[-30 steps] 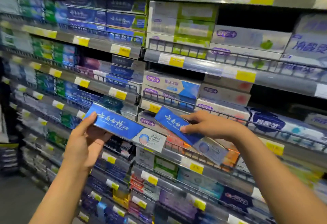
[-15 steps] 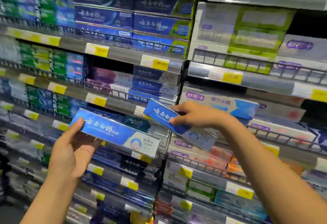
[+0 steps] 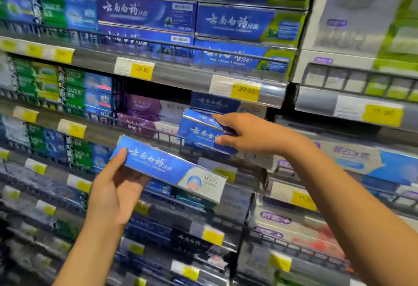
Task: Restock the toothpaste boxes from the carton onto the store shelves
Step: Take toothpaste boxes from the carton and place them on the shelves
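A: Left hand (image 3: 115,193)?
B: Clamped round a toothpaste box (image 3: 162,166), held in front of the shelves, touching none.
A: Right hand (image 3: 246,134)?
B: At 2 o'clock from the left, pinching a second box (image 3: 199,132) at the shelf (image 3: 97,135) front, among blue ones.
A: Touching the shelf?
B: Can't tell.

A dark gap (image 3: 156,90) opens above the purple boxes (image 3: 140,113), between the shelf edge (image 3: 181,77) overhead and the wire rail (image 3: 168,137) below.
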{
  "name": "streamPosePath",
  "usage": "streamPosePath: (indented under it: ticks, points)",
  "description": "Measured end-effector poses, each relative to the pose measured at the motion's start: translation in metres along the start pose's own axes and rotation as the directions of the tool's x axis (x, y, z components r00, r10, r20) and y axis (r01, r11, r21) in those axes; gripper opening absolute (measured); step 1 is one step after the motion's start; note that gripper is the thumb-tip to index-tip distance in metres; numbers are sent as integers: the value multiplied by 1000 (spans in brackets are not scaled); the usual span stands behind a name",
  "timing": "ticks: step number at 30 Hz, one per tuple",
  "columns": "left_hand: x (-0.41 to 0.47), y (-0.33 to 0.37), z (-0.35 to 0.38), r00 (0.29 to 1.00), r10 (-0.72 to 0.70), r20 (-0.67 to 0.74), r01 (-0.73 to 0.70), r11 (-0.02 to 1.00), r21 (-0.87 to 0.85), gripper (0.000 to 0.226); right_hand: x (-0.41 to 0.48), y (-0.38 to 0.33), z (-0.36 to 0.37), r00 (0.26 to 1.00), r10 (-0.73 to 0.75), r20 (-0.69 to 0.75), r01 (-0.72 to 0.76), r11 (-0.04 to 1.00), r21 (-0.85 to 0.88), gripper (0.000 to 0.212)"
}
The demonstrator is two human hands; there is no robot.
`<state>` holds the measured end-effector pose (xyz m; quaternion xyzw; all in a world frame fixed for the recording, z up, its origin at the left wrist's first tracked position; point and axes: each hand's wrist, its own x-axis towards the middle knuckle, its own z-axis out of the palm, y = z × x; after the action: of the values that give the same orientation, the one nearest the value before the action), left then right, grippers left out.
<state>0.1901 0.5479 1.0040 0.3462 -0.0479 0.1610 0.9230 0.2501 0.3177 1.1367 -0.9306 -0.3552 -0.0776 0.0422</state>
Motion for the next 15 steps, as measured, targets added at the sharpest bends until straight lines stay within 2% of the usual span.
streamPosePath:
  ticks: [5,8,11,13,15]
  points:
    - [27,4,-8,1000,13,-3,-13,1000,-19,55,31,2,0,1000,24,17,-22,997,-73,35]
    - [39,4,-8,1000,-4,14,4,1000,-26,46,42,9,3,994,100,33,-98,993,-73,21]
    - [48,3,-6,999,-39,22,39,999,3,25,46,12,6,980,186,70,-178,979,-103,29]
    - [56,1,-8,998,-54,25,53,997,47,23,48,16,9,968,234,93,-224,969,-107,18]
    - [63,2,-10,997,-73,39,70,996,63,24,51,19,12,952,286,112,-274,955,-116,37]
